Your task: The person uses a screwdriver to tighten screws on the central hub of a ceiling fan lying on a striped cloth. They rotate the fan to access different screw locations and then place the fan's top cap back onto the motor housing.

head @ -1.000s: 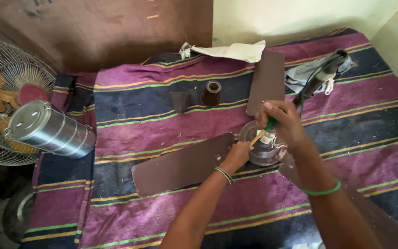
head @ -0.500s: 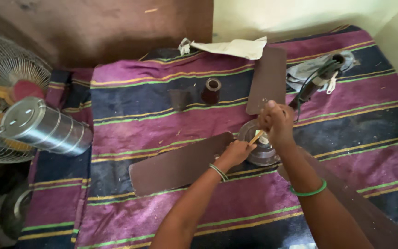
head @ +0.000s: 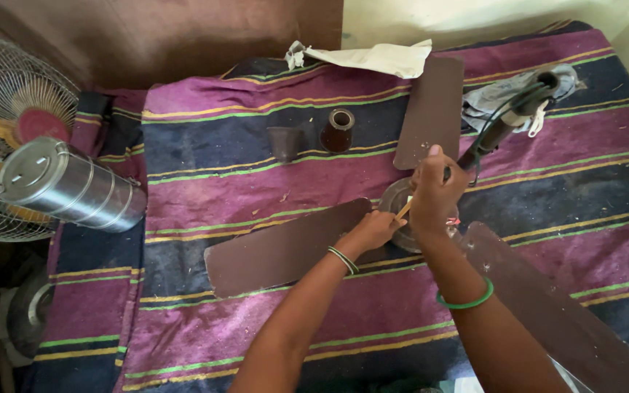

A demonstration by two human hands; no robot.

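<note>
Since the frame a second ago the right hand [head: 437, 191] has drawn in over the fan's hub, and the green-handled tool it held up then no longer shows; the view has slid slightly too, so the striped cloth [head: 205, 185] sits a little differently.

At the far left a pedestal fan [head: 9, 131] is cut off by the frame edge, and a steel tiffin carrier [head: 67, 191] lies on its side in front of it. On the cloth, two small brown cup-shaped parts [head: 313, 135] stand side by side.

The ceiling fan [head: 402, 211] lies flat near the middle of the cloth. Its left blade [head: 285, 247] has its long axis running from the hub down to the lower left. The left hand [head: 374, 229] rests at that blade's root, fingers curled, touching a thin pale stick [head: 404, 210]; whether it grips the stick I cannot tell. The right hand is closed over the hub and hides most of it, and what it clasps cannot be made out. A second blade [head: 431, 109] points up and away, towards a crumpled white cloth [head: 380, 57]. The dark downrod [head: 507, 120] slants to the upper right onto a grey rag [head: 500, 94]. The third blade [head: 555, 306] runs to the lower right, its tip cut off by the frame.
</note>
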